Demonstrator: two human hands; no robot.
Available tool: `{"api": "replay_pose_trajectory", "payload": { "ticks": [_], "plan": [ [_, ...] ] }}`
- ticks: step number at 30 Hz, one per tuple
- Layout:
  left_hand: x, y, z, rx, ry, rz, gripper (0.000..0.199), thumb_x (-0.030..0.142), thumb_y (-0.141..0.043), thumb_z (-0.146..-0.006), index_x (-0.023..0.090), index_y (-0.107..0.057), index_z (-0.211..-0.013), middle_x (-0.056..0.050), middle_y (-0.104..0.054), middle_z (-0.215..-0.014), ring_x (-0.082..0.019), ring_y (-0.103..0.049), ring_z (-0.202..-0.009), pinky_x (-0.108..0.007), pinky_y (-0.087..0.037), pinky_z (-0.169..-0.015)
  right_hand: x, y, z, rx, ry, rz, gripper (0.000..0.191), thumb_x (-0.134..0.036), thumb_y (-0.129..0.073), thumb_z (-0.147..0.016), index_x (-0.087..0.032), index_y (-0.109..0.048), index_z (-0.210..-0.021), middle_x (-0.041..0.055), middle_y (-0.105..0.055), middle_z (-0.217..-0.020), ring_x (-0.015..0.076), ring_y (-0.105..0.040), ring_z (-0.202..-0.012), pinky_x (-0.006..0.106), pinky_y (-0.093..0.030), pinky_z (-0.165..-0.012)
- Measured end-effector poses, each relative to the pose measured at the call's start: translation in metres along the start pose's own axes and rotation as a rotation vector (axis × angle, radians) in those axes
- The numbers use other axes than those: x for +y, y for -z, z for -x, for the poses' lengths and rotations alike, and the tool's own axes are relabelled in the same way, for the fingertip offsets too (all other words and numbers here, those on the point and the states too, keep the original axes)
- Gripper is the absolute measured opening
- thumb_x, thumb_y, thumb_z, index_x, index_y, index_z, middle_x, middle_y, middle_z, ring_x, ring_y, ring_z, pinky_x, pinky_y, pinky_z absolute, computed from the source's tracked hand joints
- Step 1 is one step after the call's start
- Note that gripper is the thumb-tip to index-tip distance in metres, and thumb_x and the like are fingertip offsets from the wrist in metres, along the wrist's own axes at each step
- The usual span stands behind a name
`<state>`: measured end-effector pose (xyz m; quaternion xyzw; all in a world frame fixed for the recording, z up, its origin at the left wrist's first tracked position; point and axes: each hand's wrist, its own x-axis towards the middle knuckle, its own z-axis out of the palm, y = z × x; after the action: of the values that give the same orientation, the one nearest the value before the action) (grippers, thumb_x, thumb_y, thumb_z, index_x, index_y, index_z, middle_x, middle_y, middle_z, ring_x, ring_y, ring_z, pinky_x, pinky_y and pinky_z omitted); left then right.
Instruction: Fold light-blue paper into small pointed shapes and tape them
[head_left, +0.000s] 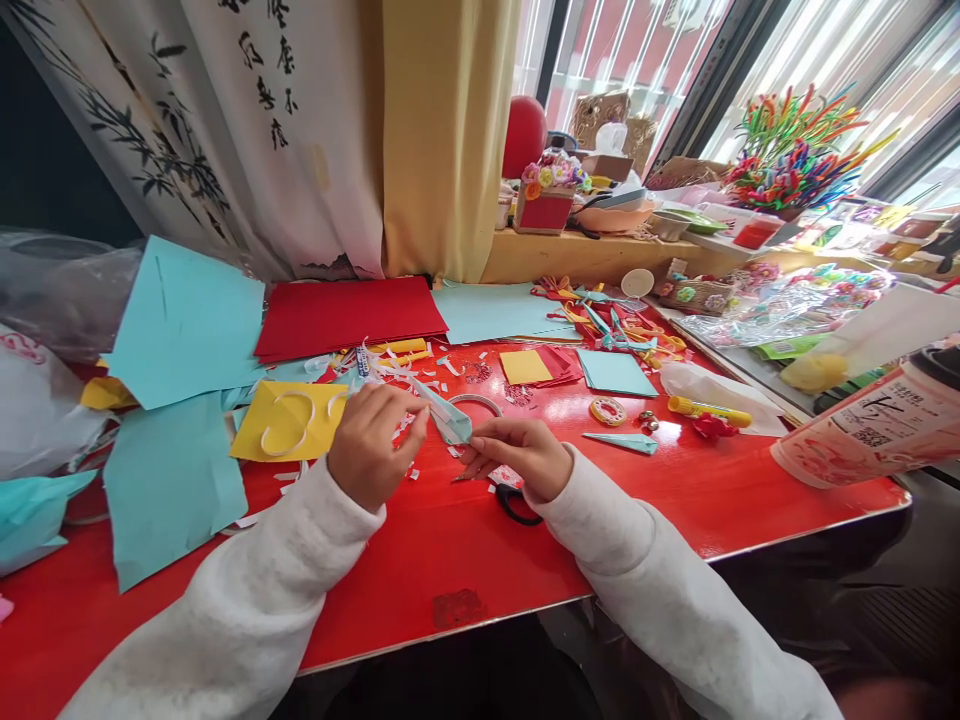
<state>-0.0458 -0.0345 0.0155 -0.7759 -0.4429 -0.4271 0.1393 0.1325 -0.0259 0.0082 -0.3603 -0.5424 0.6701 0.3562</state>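
Between my hands is a folded light-blue paper piece [453, 424], long and narrow. My right hand [525, 455] pinches its lower end between thumb and fingertips. My left hand [379, 440] is curled closed by its upper end, beside pale paper strips; what its fingertips grip is hidden. Under my right hand lie black-handled scissors [517, 508], partly covered. A white ring [480, 402] lies just behind the folded piece. A similar folded blue paper cone [624, 442] rests on the table to the right, near a small roll of tape [607, 411].
The red table [420, 560] carries yellow paper [262, 420], large blue sheets [176, 480], red sheets [349, 315], small blue squares [616, 373] and scraps. A yellow glue stick [709, 411] and a drink cup [862, 430] are at right. Craft supplies crowd the sill [517, 258].
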Motion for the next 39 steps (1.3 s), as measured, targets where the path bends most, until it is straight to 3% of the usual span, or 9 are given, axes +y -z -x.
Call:
{"api": "replay_pose_trajectory", "payload": {
  "ticks": [4, 8, 10, 12, 17, 19, 23, 29, 39],
  "plan": [
    [-0.030, 0.016, -0.007, 0.140, 0.194, -0.100, 0.013, 0.025, -0.048, -0.074, 0.016, -0.058, -0.072, -0.004, -0.059, -0.072, -0.016, -0.052, -0.075, -0.031, -0.041, -0.069, -0.001, 0.004, -0.001, -0.039, -0.037, -0.033, 0.030, -0.034, -0.063, -0.061, -0.008, -0.057, -0.074, 0.0034, -0.062, -0.063, 0.0131, -0.062, -0.055, 0.023, -0.050, -0.053],
    [-0.073, 0.036, -0.003, 0.267, 0.403, -0.338, 0.030, 0.031, -0.035, -0.082, 0.014, -0.058, -0.092, -0.005, -0.056, -0.084, -0.017, -0.049, -0.088, -0.033, -0.036, -0.068, 0.000, 0.004, -0.001, -0.014, -0.045, -0.073, 0.031, -0.034, -0.065, -0.059, -0.008, -0.057, -0.073, 0.0038, -0.062, -0.063, 0.0130, -0.062, -0.054, 0.024, -0.050, -0.054],
    [-0.091, 0.042, 0.002, 0.269, 0.478, -0.468, 0.037, 0.038, -0.037, -0.080, 0.012, -0.056, -0.098, -0.005, -0.053, -0.089, -0.020, -0.046, -0.095, -0.037, -0.033, -0.069, 0.000, 0.004, 0.000, -0.001, -0.033, -0.090, 0.029, -0.033, -0.065, -0.059, -0.008, -0.057, -0.073, 0.0040, -0.063, -0.063, 0.0129, -0.062, -0.054, 0.026, -0.051, -0.055],
    [-0.100, 0.042, 0.007, 0.150, 0.521, -0.593, 0.040, 0.042, -0.035, -0.080, 0.012, -0.059, -0.091, -0.006, -0.054, -0.085, -0.026, -0.044, -0.099, -0.039, -0.029, -0.066, 0.001, 0.005, 0.000, -0.009, -0.016, -0.098, 0.027, -0.031, -0.064, -0.061, -0.008, -0.057, -0.073, 0.0044, -0.063, -0.064, 0.0127, -0.062, -0.055, 0.026, -0.052, -0.056],
    [-0.073, 0.022, 0.004, -0.065, 0.409, -0.424, 0.029, 0.029, -0.039, -0.077, 0.015, -0.058, -0.094, -0.011, -0.054, -0.097, -0.027, -0.043, -0.099, -0.040, -0.033, -0.073, 0.000, 0.005, 0.000, -0.018, -0.001, -0.106, 0.025, -0.030, -0.063, -0.063, -0.008, -0.058, -0.074, 0.0046, -0.063, -0.065, 0.0125, -0.062, -0.056, 0.026, -0.052, -0.056],
    [-0.049, 0.013, 0.000, -0.200, 0.416, -0.098, 0.028, 0.035, -0.040, -0.077, 0.017, -0.058, -0.090, -0.007, -0.059, -0.091, -0.022, -0.049, -0.091, -0.036, -0.036, -0.076, -0.001, 0.003, 0.000, -0.007, 0.000, -0.114, 0.025, -0.030, -0.064, -0.062, -0.009, -0.057, -0.073, 0.0042, -0.063, -0.065, 0.0127, -0.062, -0.055, 0.027, -0.052, -0.056],
    [-0.011, 0.002, -0.004, -0.503, 0.672, 0.605, 0.029, 0.042, -0.042, -0.075, 0.018, -0.058, -0.079, -0.002, -0.063, -0.072, -0.016, -0.055, -0.072, -0.027, -0.042, -0.063, -0.001, 0.001, 0.001, -0.011, 0.003, -0.117, 0.027, -0.031, -0.065, -0.060, -0.009, -0.056, -0.074, 0.0035, -0.063, -0.065, 0.0126, -0.062, -0.056, 0.027, -0.052, -0.056],
    [-0.004, -0.003, 0.001, -0.385, 0.823, 0.914, 0.021, 0.036, -0.054, -0.070, 0.016, -0.059, -0.069, -0.002, -0.061, -0.065, -0.013, -0.055, -0.065, -0.024, -0.043, -0.057, -0.001, -0.001, 0.000, -0.044, -0.026, -0.074, 0.029, -0.035, -0.065, -0.058, -0.009, -0.057, -0.071, 0.0026, -0.061, -0.062, 0.0116, -0.061, -0.054, 0.023, -0.050, -0.053],
    [-0.005, -0.005, 0.004, -0.271, 0.870, 0.978, 0.016, 0.030, -0.057, -0.068, 0.015, -0.062, -0.066, -0.003, -0.061, -0.065, -0.013, -0.054, -0.064, -0.027, -0.043, -0.065, -0.003, -0.002, 0.000, -0.066, -0.072, -0.057, 0.029, -0.032, -0.067, -0.057, -0.008, -0.061, -0.073, 0.0039, -0.062, -0.062, 0.0129, -0.061, -0.056, 0.025, -0.051, -0.055]
  ]
}}
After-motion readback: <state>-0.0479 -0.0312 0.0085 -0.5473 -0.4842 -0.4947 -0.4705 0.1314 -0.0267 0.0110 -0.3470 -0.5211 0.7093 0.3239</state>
